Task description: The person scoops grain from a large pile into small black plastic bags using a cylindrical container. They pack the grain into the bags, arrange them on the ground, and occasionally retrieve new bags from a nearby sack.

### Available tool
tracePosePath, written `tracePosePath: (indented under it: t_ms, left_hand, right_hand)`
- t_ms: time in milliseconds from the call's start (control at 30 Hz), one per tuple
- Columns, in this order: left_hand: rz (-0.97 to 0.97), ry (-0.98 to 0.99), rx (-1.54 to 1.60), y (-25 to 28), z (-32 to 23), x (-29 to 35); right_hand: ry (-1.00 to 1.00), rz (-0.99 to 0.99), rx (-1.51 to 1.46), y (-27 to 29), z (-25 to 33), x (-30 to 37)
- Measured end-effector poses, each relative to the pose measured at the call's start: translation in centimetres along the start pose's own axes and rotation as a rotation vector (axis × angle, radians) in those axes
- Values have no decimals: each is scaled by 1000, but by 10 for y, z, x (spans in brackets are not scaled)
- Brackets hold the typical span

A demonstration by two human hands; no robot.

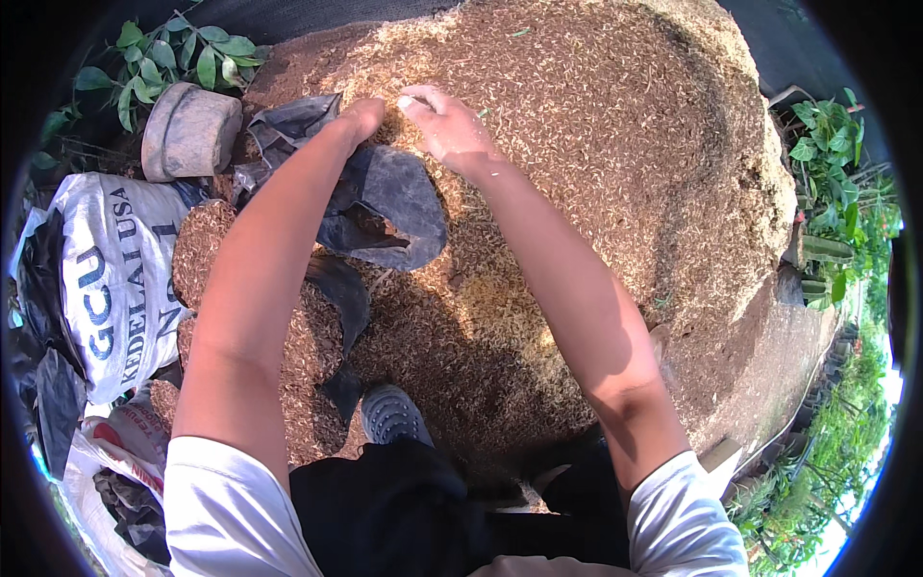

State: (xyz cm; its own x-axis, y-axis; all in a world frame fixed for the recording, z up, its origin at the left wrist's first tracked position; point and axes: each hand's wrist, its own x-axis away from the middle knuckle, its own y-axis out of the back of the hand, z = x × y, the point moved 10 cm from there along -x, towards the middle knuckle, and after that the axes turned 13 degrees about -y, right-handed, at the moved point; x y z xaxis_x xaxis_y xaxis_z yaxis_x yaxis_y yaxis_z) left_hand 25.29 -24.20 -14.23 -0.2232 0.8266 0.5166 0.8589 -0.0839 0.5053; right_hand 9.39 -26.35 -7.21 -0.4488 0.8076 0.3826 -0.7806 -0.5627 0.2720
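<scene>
My left hand (pixel 363 118) is at the near left slope of a big heap of brown soil mixed with pale husks (pixel 606 144). Its fingers are turned down and hidden from me. Beside its wrist lies a crumpled black plastic grow bag (pixel 293 123). Just to the right is my right hand (pixel 447 127), its fingers curved and apart from the thumb, pale dust on the fingertips; I see nothing held in it. Below both hands, another black grow bag (pixel 404 207) lies on the mix with its mouth gaping.
Filled black grow bags (pixel 317 356) stand under my left forearm. Left of them are a white woven sack (pixel 120 279) and a grey pot (pixel 192 133). An opened white sack (pixel 106 481) sits at lower left. My shoe (pixel 392 415) is by the heap. Leafy plants (pixel 832 154) grow at right.
</scene>
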Motion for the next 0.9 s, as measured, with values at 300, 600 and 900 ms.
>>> tracePosePath:
  t_ms: [300,600,900]
  left_hand:
    - [-2,33,304,2,38,-12]
    - [166,-49,705,-23,-31,9]
    - [235,-341,705,-39,-159,105]
  right_hand:
    - [-210,-45,499,-84,-40,-67]
    - [-394,186,-596,-64,-53,-46]
    - [-227,57,-868,59,-20,59]
